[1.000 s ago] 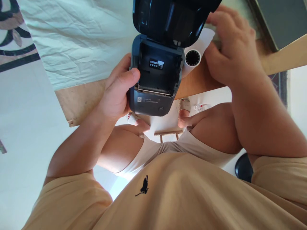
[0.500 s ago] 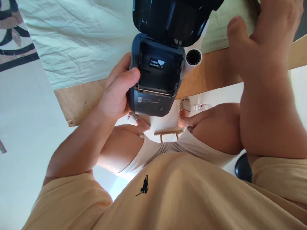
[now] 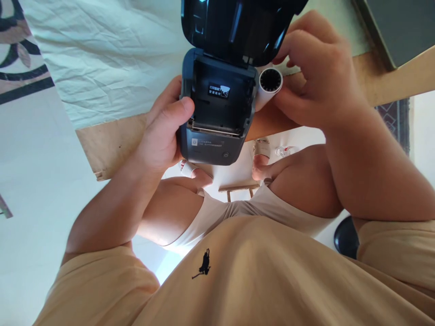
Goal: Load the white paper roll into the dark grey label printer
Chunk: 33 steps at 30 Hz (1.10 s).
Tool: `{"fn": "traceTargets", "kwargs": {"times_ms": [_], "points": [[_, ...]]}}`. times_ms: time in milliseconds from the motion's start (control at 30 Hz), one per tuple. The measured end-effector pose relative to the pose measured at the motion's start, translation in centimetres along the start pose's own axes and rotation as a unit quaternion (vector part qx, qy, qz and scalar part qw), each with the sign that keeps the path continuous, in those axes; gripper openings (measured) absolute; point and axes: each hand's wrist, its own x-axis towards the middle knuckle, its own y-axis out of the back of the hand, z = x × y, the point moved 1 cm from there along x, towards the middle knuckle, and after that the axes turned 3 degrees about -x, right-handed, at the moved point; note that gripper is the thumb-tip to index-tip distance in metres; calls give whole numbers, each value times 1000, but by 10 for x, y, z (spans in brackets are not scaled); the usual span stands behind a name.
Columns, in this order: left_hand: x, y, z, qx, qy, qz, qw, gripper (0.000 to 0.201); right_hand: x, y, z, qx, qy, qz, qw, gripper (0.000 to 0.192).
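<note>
My left hand point(image 3: 163, 122) grips a dark label printer point(image 3: 214, 151) by its left side, thumb on the rim and fingers behind. Its glossy black lid point(image 3: 234, 27) is swung up, baring a hollow compartment with a small printed sticker point(image 3: 218, 90) inside; no roll sits in it. Against the printer's right side is a white label roll point(image 3: 261, 97) with a black toothed core. Around that roll, my right hand point(image 3: 316, 72) is curved with thumb and fingers apart. The thumb tip is at the roll's end; whether it touches is unclear. Some fingertips are hidden behind the lid.
A pale green cloth point(image 3: 112, 59) covers much of the wooden table point(image 3: 112, 145). At the far right lies a dark flat panel point(image 3: 404, 27). Below the table edge are my legs, a wooden stool rung point(image 3: 238, 188) and a clear plastic bottle point(image 3: 283, 151) on the floor.
My right hand has come down and left from the upper right to the label roll. The printer has shifted slightly left in my left hand, its lid still up.
</note>
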Motion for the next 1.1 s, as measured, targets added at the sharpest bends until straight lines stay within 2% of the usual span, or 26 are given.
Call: {"fn": "traceTargets", "kwargs": {"times_ms": [200, 267, 367, 433, 500, 667, 900, 1000, 1100], "points": [[0, 0, -1, -3, -4, -5, 1000, 32, -1, -1, 4, -5, -9, -23, 1000, 39], [1, 0, -1, -5, -4, -3, 1000, 33, -1, 1, 4, -2, -21, 11, 1000, 39], [0, -1, 0, -19, 3, -1, 1000, 28, -1, 6, 4, 7, -75, 100, 992, 38], [0, -1, 0, -29, 6, -2, 1000, 28, 0, 8, 4, -1, -103, 131, 986, 42], [-1, 0, 0, -35, 2, -4, 999, 28, 2, 7, 5, -20, -104, 117, 987, 47], [0, 0, -1, -11, 1, -6, 1000, 29, 6, -3, 10, -22, -63, 13, 998, 53], [-1, 1, -1, 12, -14, -13, 1000, 30, 11, -5, 11, -57, -90, 24, 994, 57], [-1, 0, -1, -2, -16, 1, 1000, 27, 12, -6, 9, -93, -114, 29, 989, 39], [-1, 0, 0, -8, -15, 2, 1000, 27, 12, -6, 9, -100, -106, 11, 989, 28]]}}
